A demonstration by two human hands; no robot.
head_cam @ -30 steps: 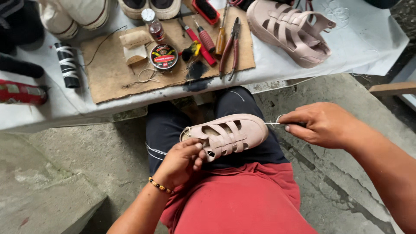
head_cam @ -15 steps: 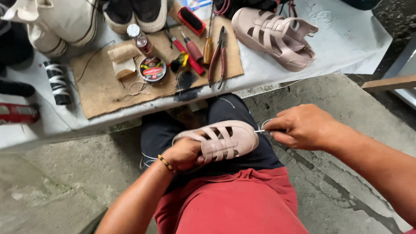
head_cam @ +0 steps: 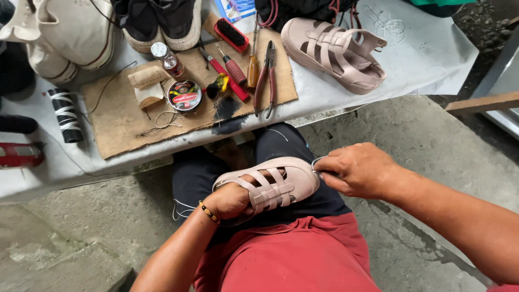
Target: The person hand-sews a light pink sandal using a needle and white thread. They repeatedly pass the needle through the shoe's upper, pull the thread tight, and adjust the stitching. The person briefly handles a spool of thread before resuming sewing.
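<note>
While the sandal (head_cam: 270,184) lies on the lap, the left hand (head_cam: 230,200) sits inside it, fingers curled under the straps. Touching its toe, the right hand (head_cam: 357,170) pinches a thread (head_cam: 316,161). Beyond the sandal, pliers (head_cam: 266,78) rest on the table (head_cam: 421,59).

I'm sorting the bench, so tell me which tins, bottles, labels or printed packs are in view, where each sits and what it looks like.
Round tin: on the cardboard mat, flat, black lid with red and white label.
Small bottle: behind the tin, clear with a white cap, brownish contents.
Printed pack: at the table's far edge, flat, blue and white, partly hidden.
</note>
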